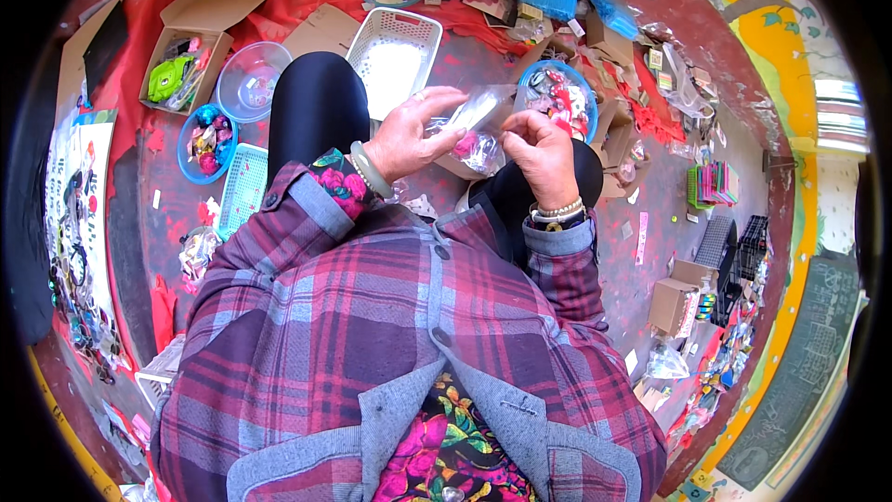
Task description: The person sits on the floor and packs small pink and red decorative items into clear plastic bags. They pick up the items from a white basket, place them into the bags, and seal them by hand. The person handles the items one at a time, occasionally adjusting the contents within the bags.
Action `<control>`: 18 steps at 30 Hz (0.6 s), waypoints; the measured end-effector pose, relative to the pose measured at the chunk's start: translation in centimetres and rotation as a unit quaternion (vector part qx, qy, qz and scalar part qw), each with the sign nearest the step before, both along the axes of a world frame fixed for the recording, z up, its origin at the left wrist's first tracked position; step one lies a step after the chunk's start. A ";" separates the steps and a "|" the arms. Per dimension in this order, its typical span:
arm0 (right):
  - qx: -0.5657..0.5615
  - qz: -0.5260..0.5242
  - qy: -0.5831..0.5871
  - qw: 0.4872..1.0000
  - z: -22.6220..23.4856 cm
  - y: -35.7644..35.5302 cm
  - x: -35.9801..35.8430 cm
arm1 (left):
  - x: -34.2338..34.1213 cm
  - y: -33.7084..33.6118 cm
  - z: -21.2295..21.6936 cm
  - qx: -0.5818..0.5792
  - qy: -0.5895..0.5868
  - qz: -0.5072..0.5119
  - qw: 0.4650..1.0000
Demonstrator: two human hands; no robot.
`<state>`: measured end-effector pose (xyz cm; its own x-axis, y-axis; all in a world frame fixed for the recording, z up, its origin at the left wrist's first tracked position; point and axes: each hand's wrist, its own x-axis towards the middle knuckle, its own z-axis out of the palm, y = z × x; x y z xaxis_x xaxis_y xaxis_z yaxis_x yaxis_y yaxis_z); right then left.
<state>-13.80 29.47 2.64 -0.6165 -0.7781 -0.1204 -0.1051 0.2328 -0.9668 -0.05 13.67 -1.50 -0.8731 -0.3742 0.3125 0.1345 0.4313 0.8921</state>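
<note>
My left hand (409, 135) holds a small clear plastic bag (474, 125) with pink items inside, the fingers curled over its top. My right hand (539, 153) pinches the same bag at its right edge, fingers bent together. Both hands hover above my knees in black trousers (316, 102). A pale green bangle (369, 170) sits on my left wrist and beaded bracelets (557, 212) on my right. Plaid sleeves cover both forearms.
A white plastic basket (395, 51) lies just beyond my hands. A blue bowl of colourful trinkets (559, 98) stands to the right, another blue bowl (206, 142) and a clear bowl (251, 79) to the left. Open cardboard boxes (186, 60), a teal basket (243, 188) and scattered packets cover the red floor.
</note>
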 end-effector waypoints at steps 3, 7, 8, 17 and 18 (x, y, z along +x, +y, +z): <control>0.022 0.063 0.024 0.998 1.0 -0.2 1.0 | -0.5 -0.8 -0.1 0.072 -0.023 -0.040 0.996; 0.040 0.168 0.150 0.973 1.7 -0.4 1.4 | -0.4 -2.1 0.2 0.132 -0.038 -0.151 0.979; 0.037 0.193 0.189 0.962 2.0 -0.5 1.6 | -0.4 -2.4 0.1 0.117 -0.038 -0.178 0.976; 0.047 0.146 0.208 0.966 1.6 -0.4 1.5 | 0.0 -2.8 0.4 0.348 -0.121 -0.202 0.907; 0.050 0.139 0.221 0.964 1.5 -0.4 1.5 | -0.1 -2.6 0.1 0.352 -0.103 -0.197 0.909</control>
<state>-12.28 29.05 4.09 -0.3949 -0.9184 0.0230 -0.5738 0.2270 -0.7869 -0.11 11.11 -1.43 -0.9956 -0.0637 -0.0690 -0.0467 -0.3014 0.9523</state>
